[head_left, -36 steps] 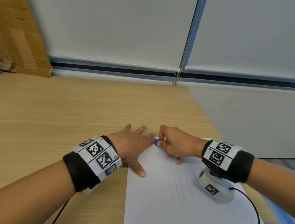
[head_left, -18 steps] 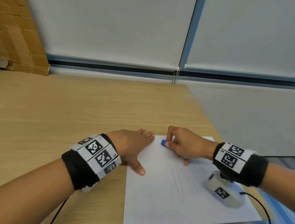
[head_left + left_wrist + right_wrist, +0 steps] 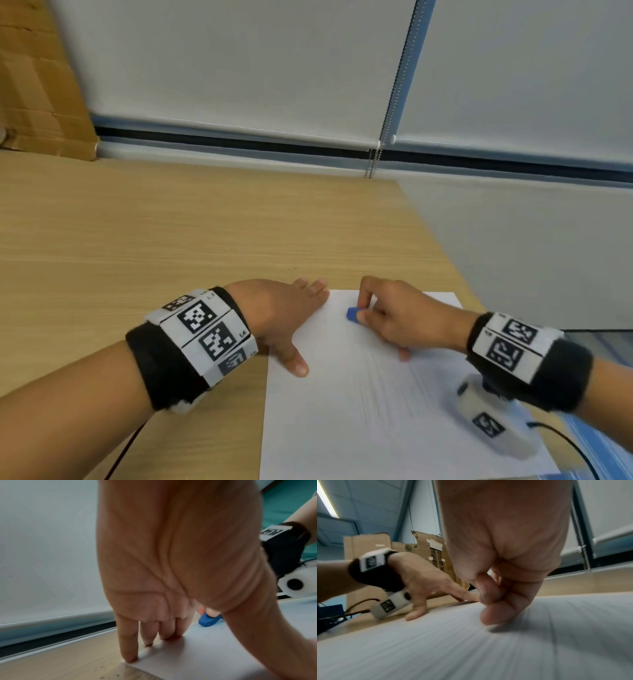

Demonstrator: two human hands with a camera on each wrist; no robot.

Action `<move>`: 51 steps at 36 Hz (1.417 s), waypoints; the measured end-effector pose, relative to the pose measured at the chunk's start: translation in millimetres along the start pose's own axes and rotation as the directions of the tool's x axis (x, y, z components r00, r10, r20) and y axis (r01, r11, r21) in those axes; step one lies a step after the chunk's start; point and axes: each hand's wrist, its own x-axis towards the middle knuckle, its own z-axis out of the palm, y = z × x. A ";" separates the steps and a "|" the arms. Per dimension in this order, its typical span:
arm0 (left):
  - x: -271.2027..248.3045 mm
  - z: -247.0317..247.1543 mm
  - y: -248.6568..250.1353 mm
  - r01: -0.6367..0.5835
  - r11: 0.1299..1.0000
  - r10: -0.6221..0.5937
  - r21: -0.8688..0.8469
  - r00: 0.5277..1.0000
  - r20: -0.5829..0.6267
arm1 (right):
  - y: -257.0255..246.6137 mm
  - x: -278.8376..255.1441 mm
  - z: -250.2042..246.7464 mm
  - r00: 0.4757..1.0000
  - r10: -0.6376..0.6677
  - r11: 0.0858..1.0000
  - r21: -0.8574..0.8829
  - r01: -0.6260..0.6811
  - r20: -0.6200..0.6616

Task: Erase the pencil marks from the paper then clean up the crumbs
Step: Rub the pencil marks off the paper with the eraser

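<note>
A white sheet of paper (image 3: pixel 359 428) with faint pencil lines lies on the wooden table (image 3: pixel 171 240). My right hand (image 3: pixel 394 315) pinches a small blue eraser (image 3: pixel 352 314) and presses it on the paper near its far left corner; the eraser (image 3: pixel 208 620) also shows in the left wrist view. My left hand (image 3: pixel 284 308) lies flat with straight fingers on the paper's left edge, thumb on the sheet. Its fingertips (image 3: pixel 130 658) press the paper's corner (image 3: pixel 154 660). Small dark crumbs (image 3: pixel 204 635) dot the paper and the table beside it. The right hand (image 3: pixel 496 601) hides the eraser in the right wrist view.
A cardboard box (image 3: pixel 34 85) stands at the table's far left. White window blinds (image 3: pixel 239 68) with a bead chain (image 3: pixel 376 161) hang behind the table. The table's right edge (image 3: pixel 462 284) runs just beyond the paper. A cable (image 3: pixel 565 442) trails from my right wrist camera.
My right hand has slid the eraser to the right and towards me, away from my left fingertips. The left hand stays pressed on the paper's edge.
</note>
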 end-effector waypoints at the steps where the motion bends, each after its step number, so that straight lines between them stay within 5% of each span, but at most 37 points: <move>1: 0.0 0.1 0.4 0.002 1.000 -0.002 0.004 1.000 -0.001 | 1.6 1.3 -3.0 0.999 0.006 1.000 -0.001 -0.006 -0.033; 7: -0.8 0.6 0.8 0.006 1.000 -0.006 0.010 1.000 -0.006 | -7.1 -13.1 16.5 0.994 -0.064 0.998 -0.019 0.066 0.090; 11: -0.7 -0.1 1.1 0.004 1.000 -0.004 0.001 1.000 0.007 | 3.4 -6.1 -2.1 0.999 0.005 1.000 -0.014 -0.005 -0.040; 17: -2.1 -0.1 0.9 0.006 1.000 -0.006 -0.003 1.000 -0.014 | -4.1 -16.5 15.0 0.995 -0.058 0.998 -0.026 0.060 0.079; 21: -2.5 -0.1 1.5 0.012 1.000 -0.012 -0.004 1.000 -0.005 | 1.5 -9.9 0.7 0.999 -0.009 1.000 -0.031 0.008 -0.042; 27: -0.9 1.7 0.0 0.013 1.000 -0.012 0.006 1.000 -0.011 | -7.6 -21.8 17.8 0.995 -0.077 0.996 -0.048 0.080 0.066; 35: -4.3 -1.4 -2.0 -0.117 0.993 0.116 -0.030 0.993 -0.011 | -3.9 -14.1 9.6 0.999 -0.048 0.987 -0.151 0.047 0.000; 43: -3.6 -4.8 9.2 -0.053 0.998 0.054 -0.041 0.998 0.037 | -2.8 -9.0 8.6 0.985 -0.122 0.946 -0.315 0.078 -0.121; 48: -4.5 2.1 5.4 -0.086 0.994 0.086 -0.071 0.996 0.009 | -13.1 -21.7 27.3 0.967 -0.254 0.905 -0.351 0.241 0.009; 51: -4.8 3.0 3.4 -0.086 0.995 0.087 -0.060 0.996 0.015 | -5.8 -14.7 17.1 0.977 -0.211 0.921 -0.343 0.185 -0.040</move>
